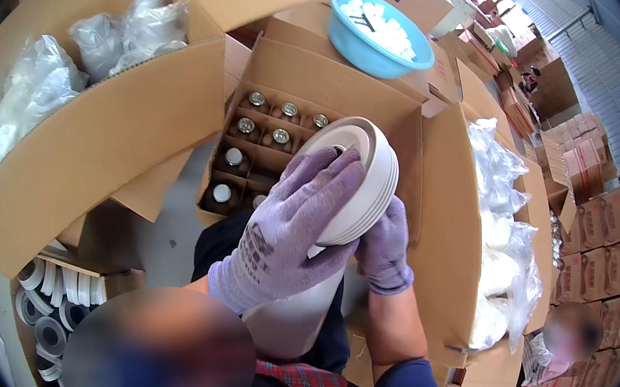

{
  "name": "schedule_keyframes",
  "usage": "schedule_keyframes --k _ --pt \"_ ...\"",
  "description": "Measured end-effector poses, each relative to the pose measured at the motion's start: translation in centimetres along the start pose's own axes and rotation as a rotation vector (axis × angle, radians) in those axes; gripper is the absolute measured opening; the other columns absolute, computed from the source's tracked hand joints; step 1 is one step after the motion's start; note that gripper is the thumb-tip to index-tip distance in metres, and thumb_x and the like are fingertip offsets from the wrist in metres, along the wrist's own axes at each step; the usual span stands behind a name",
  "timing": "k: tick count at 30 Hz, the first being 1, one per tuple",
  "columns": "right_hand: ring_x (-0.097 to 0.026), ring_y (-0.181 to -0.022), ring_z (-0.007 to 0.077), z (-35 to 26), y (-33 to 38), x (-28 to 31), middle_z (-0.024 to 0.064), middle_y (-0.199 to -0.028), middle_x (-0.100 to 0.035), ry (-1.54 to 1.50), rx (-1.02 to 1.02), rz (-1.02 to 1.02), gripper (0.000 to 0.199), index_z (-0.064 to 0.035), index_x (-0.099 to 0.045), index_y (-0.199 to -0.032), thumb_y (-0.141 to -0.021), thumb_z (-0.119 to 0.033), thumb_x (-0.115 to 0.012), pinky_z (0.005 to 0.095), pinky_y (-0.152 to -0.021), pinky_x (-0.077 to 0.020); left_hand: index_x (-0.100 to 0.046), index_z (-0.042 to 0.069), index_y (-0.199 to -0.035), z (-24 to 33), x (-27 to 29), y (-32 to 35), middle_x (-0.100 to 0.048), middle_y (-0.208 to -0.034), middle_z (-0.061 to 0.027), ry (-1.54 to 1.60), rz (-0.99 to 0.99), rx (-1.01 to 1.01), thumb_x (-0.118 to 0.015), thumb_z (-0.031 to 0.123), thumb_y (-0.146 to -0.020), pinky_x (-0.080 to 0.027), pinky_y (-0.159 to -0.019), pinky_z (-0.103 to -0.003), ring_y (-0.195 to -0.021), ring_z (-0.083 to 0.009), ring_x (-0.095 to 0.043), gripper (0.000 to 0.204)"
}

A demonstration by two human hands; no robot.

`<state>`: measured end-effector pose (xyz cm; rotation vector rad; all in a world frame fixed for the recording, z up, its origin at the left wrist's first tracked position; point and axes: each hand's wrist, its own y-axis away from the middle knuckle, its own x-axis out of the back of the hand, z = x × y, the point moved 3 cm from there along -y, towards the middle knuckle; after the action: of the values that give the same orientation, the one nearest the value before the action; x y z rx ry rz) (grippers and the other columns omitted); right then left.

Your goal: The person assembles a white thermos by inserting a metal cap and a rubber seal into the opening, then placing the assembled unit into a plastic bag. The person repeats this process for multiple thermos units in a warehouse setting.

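Observation:
A stack of round white shallow bowls or lids (373, 205) is held tilted in front of me, between both hands. My left hand (282, 220), in a lavender work glove, lies across the top piece with its fingers closed over the stack. From below and the right side, my right hand (387, 250), in the same kind of glove, grips the stack; its fingertips are hidden behind it. Something small and dark shows at the left fingertips, too little to name. Just beyond, a divided carton (294, 64) holds several bottles (281, 137) with silver or white caps.
Open cartons with clear plastic bags (35, 96) stand at the left, and more bags (498, 248) at the right. A light-blue basin (350, 45) of small white pieces sits beyond. White-and-grey rings (50, 334) fill a box at lower left. Another person (554, 357) is at lower right.

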<state>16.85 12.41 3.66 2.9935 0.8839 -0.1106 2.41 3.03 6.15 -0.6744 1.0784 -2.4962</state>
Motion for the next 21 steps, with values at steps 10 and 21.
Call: schedule_keyframes --k 10,21 --pt "-0.07 -0.099 0.0299 0.3 -2.1 3.1 0.0152 -0.106 -0.072 0.175 0.483 0.071 0.042 0.0001 -0.061 -0.126 -0.102 -0.034 -0.054 0.0407 -0.092 -0.0566 -0.053 0.005 -0.143 -0.2 -2.6 -3.8 -0.056 -0.138 -0.0235 -0.01 -0.149 -0.11 -0.079 0.003 -0.074 -0.042 -0.109 -0.046 -0.132 -0.0424 -0.051 0.073" --pt "-0.051 -0.131 0.0293 8.6 0.8 5.4 0.0187 -0.138 -0.056 -0.005 0.278 -0.239 0.066 0.0018 -0.056 -0.137 -0.093 -0.046 -0.066 0.0391 -0.113 -0.0354 -0.066 -0.002 -0.127 -10.9 -1.5 0.5 -0.062 -0.131 -0.0236 0.817 -0.842 0.399 -0.085 0.023 -0.078 -0.039 -0.11 -0.049 -0.127 -0.035 -0.056 0.058"
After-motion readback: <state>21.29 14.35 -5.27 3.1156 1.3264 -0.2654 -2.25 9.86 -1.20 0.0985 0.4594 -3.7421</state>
